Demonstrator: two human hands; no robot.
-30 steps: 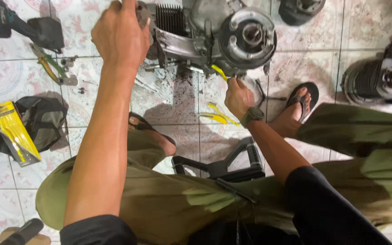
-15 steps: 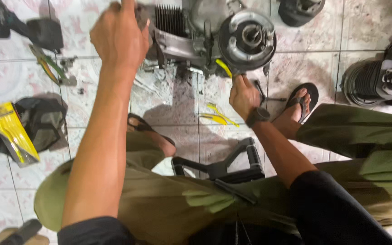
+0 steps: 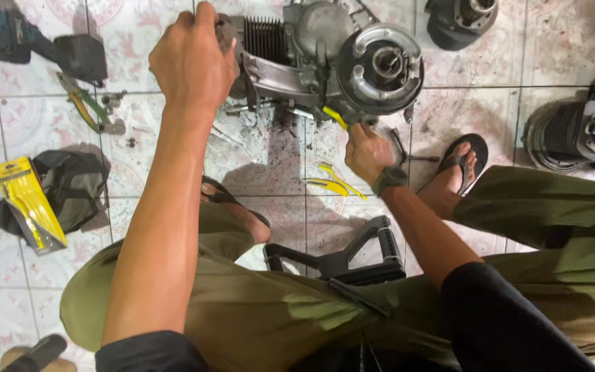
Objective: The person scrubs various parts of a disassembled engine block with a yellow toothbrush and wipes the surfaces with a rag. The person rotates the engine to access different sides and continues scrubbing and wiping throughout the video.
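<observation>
I see a grey, silver-metal engine (image 3: pixel 325 62) with black cooling fins resting on white floor tiles (image 3: pixel 29 289) patterned with faint pink florals and dark oil stains. Just below the engine, my right hand (image 3: pixel 366 151) holds a yellow-handled tool (image 3: pixel 335 117); an olive-green watch (image 3: pixel 388 180) bands the wrist. Left of the engine lie a yellow packet (image 3: pixel 25 203) on a black bag (image 3: pixel 70 186). My trousers (image 3: pixel 277 317) are olive green, my sleeves black.

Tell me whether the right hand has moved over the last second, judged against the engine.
Yes. The right hand has moved up toward the engine, from near the yellow strips on the floor to just under the round drum.
</observation>
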